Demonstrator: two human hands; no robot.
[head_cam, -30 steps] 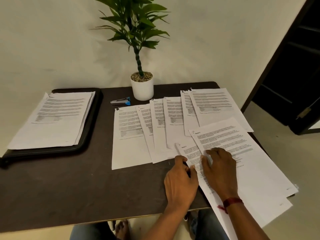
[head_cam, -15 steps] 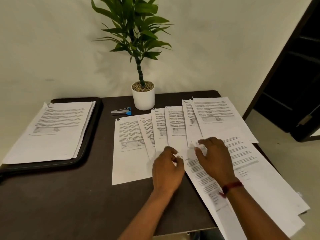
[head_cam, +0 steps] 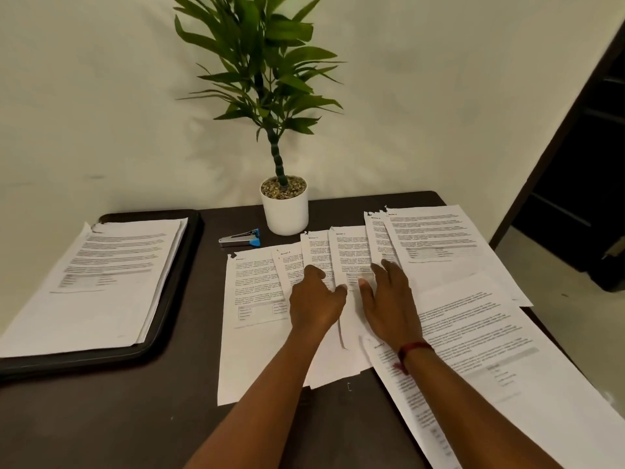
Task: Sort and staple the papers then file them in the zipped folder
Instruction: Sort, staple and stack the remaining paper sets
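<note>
Several printed sheets point(head_cam: 257, 333) lie fanned across the dark table point(head_cam: 101, 418), with two larger ones point(head_cam: 507, 350) slanting off its right front edge. My left hand point(head_cam: 316, 301) sits on the middle of the fan with curled fingers, and its thumb pinches the left edge of one middle sheet point(head_cam: 351, 252). My right hand point(head_cam: 389, 299) rests flat on the same sheet, fingers spread. A silver and blue stapler point(head_cam: 240, 239) lies behind the fan. At the left, the black zipped folder point(head_cam: 176, 299) lies open under a stack of papers point(head_cam: 101, 282).
A white pot point(head_cam: 285, 214) with a tall green plant stands at the back of the table, just behind the sheets and right of the stapler. A wall runs behind the table. A dark doorway point(head_cam: 575, 198) opens at the right, past the table's edge.
Both hands have moved away from me, from the two slanted sheets at the front right up to the middle of the fan. The camera has tilted upward.
</note>
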